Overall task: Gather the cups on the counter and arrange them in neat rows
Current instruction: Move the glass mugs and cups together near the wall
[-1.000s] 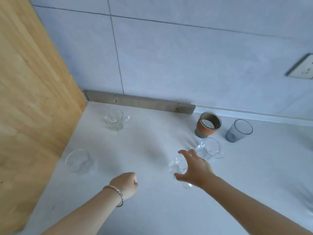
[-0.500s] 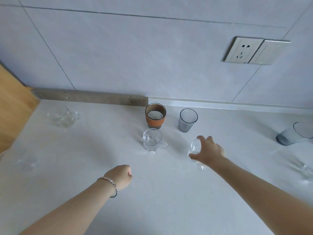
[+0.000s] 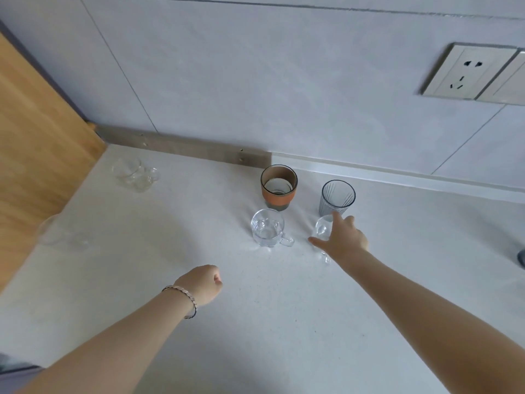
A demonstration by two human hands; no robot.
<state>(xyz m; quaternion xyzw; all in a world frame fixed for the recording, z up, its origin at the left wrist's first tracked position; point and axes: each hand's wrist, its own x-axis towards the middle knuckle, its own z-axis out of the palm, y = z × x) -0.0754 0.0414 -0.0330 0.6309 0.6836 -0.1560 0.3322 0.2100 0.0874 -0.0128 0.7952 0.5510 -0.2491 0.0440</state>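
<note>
My right hand (image 3: 342, 240) reaches across the white surface (image 3: 284, 322) and curls over a clear glass cup (image 3: 322, 230), thumb at its near side and fingers over its top; whether the grip is firm or loosening cannot be told. This cup sits on the surface directly at 6 o'clock of the grey ribbed tumbler (image 3: 337, 197), just beside it. At 9 o'clock of the held cup, a short way apart, stands a clear glass mug (image 3: 268, 228), upright, its handle turned toward my right hand. At 12 o'clock of that mug, nearly touching it, stands the orange cup (image 3: 279, 186) with a dark base and a pale inside. These four form two short rows, two behind and two in front.

My left hand (image 3: 203, 284) is closed in a loose fist holding nothing, over bare surface at 7 o'clock of the mug; a bracelet (image 3: 186, 300) circles its wrist.

Farther off, at 10 o'clock, a second clear mug (image 3: 133, 173) sits near the back corner beside the wooden panel (image 3: 37, 155). A third clear cup (image 3: 55, 231), blurred, lies near the panel's lower edge at 9 o'clock. At the far right edge, a dark object (image 3: 521, 258) is cut off by the frame. A wall socket (image 3: 466, 71) sits on the tiled wall (image 3: 255, 81) at 1 o'clock. Nothing lies between my left hand and the stray cups.
</note>
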